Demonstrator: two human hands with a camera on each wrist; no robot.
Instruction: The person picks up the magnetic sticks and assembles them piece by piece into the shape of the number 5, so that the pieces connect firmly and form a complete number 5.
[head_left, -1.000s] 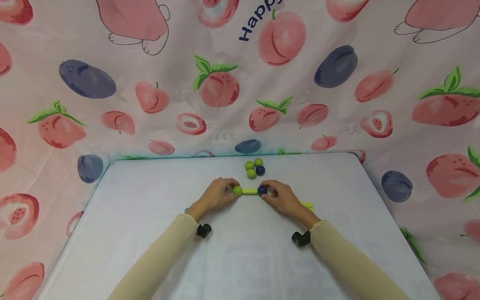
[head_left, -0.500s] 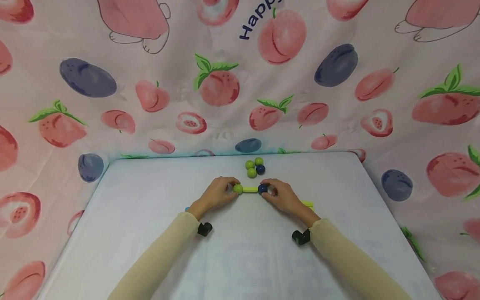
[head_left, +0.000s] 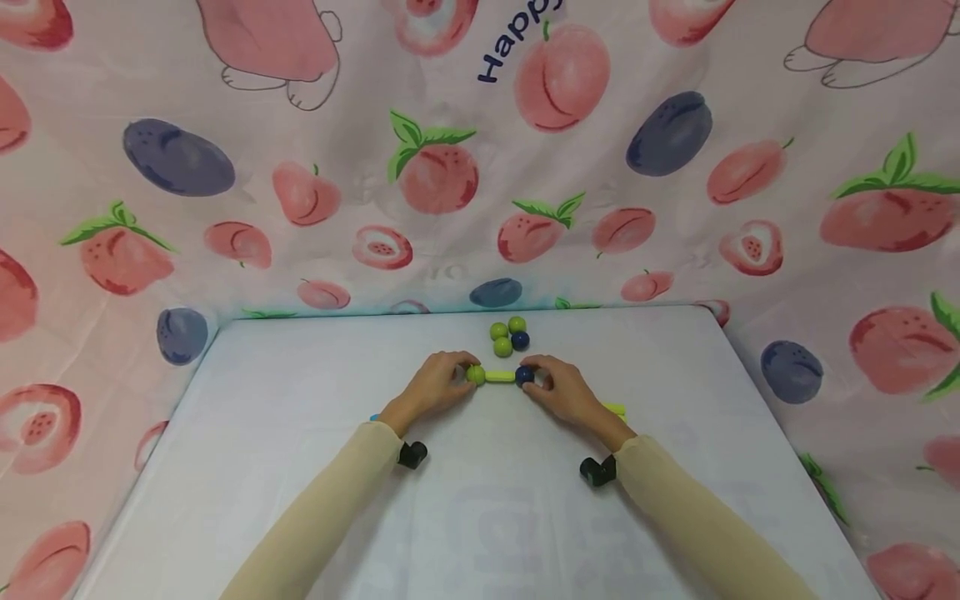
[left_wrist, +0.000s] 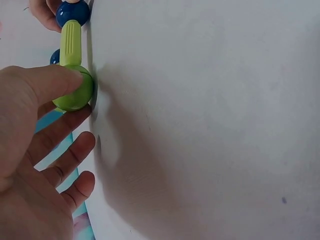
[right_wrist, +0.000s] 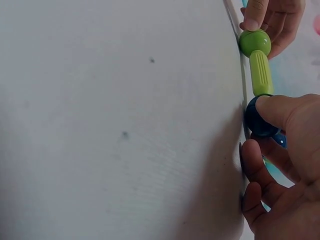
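Note:
My left hand point(head_left: 437, 384) pinches a green ball point(head_left: 476, 375) between thumb and fingers. A yellow-green ribbed rod point(head_left: 500, 377) runs from that ball to a dark blue ball point(head_left: 525, 376), which my right hand point(head_left: 561, 389) pinches at the other end. Ball, rod and ball form one straight piece, lying crosswise in the head view. In the left wrist view the thumb lies over the green ball point(left_wrist: 75, 97), and the rod point(left_wrist: 71, 42) touches it. The right wrist view has the thumb on the blue ball point(right_wrist: 257, 120), with the other fingers loosely bent.
Just beyond the hands, several loose green balls point(head_left: 502, 347) and one dark blue ball point(head_left: 520, 340) sit in a cluster on the white table point(head_left: 480, 500). Yellow rods point(head_left: 615, 410) show behind the right wrist. A bit of blue point(head_left: 374, 417) peeks out by the left wrist.
Both hands keep their hold on the two balls. The joined piece has shifted very slightly away from the person, toward the cluster of balls.

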